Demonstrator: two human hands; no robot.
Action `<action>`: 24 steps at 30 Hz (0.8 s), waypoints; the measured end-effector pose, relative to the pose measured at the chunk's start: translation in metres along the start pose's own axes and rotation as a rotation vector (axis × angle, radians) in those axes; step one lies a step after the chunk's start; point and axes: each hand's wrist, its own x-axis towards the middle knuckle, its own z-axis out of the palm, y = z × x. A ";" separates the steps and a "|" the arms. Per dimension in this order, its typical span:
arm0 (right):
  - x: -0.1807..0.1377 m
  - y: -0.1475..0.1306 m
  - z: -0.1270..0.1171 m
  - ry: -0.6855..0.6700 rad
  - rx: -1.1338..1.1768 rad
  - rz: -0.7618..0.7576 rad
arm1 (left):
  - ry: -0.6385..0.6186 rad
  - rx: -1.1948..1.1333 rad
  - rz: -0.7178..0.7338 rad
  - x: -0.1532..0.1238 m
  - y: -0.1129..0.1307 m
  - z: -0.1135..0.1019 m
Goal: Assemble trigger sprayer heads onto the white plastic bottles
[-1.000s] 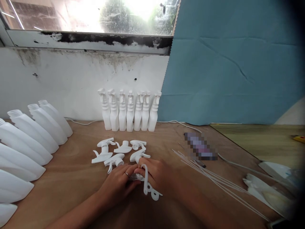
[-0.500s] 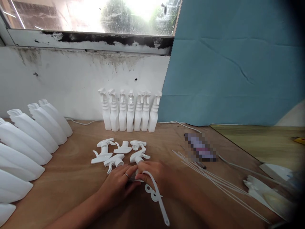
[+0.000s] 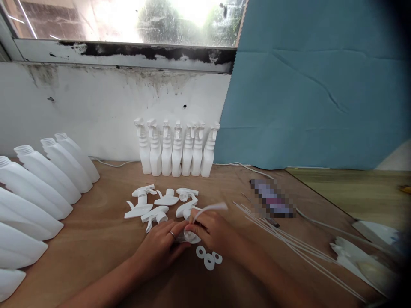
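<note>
My left hand (image 3: 162, 244), with a ring on one finger, is closed around a white trigger sprayer head (image 3: 192, 238), mostly hidden by the fingers. Pinched in my right hand (image 3: 214, 231) is a thin white dip tube (image 3: 210, 208), its free end sticking out up and to the right. The fingers of both hands meet at the sprayer head's opening. Whether the tube sits inside it I cannot tell. Just right of the hands lie a few white ring washers (image 3: 209, 262). Several loose trigger sprayer heads (image 3: 167, 198) lie beyond the hands.
White bottles without tops (image 3: 51, 182) line the table's left side. Against the wall stands a row of bottles with sprayers (image 3: 176, 156). Long thin tubes (image 3: 289, 241), a blurred-out flat object (image 3: 272, 199) and a plastic bag (image 3: 356, 261) lie to the right.
The dip tube has swung from pointing down toward me to pointing up and right. My right hand has turned with it, uncovering more washers and the sprayer head's rim.
</note>
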 end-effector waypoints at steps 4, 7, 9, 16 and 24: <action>-0.001 -0.002 0.004 0.010 -0.060 0.004 | 0.015 -0.008 0.016 0.000 -0.002 0.002; 0.000 -0.003 0.008 0.003 -0.070 -0.004 | 0.018 -0.019 0.022 0.001 -0.002 0.003; 0.002 -0.001 0.012 0.010 -0.063 0.008 | 0.019 -0.025 0.012 0.001 -0.002 0.004; -0.018 0.009 0.014 0.168 0.110 0.079 | 0.062 -0.153 -0.063 -0.006 0.005 -0.001; -0.062 -0.002 0.029 0.355 -0.471 -0.556 | 0.058 -0.722 -0.378 -0.016 0.052 -0.023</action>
